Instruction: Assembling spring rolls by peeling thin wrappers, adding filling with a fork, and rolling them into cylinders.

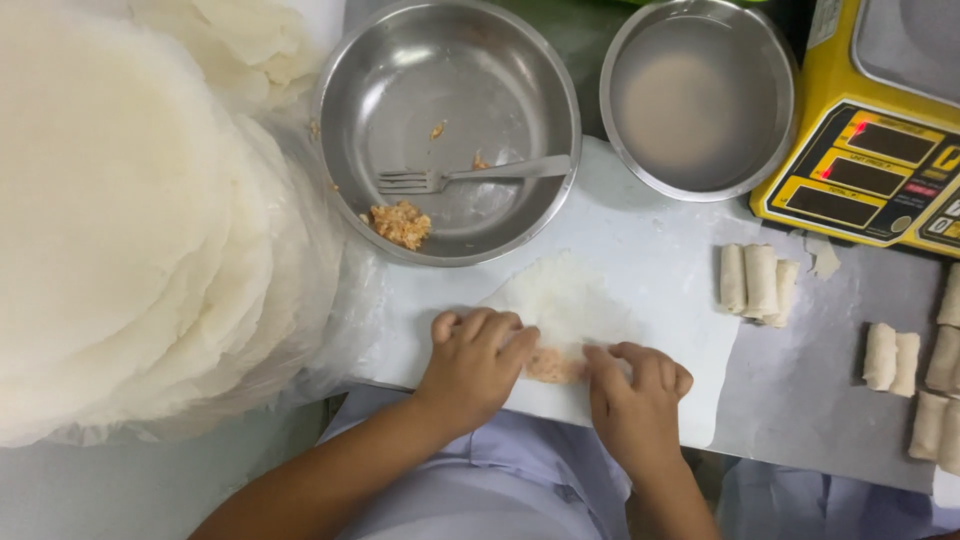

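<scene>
Filling lump lies between both hands, long axis left-right, on near edge of wrapper sheet. Left hand and right hand equally near; fingers curled, pressing wrapper edge, not closed. Fork bowl beyond wrapper.

We counted two steel bowls, one fork, one yellow scale, one tall stack of round wrappers, one wrapper laid flat, three finished rolls in a near group, and at least six more rolls farther right.
</scene>
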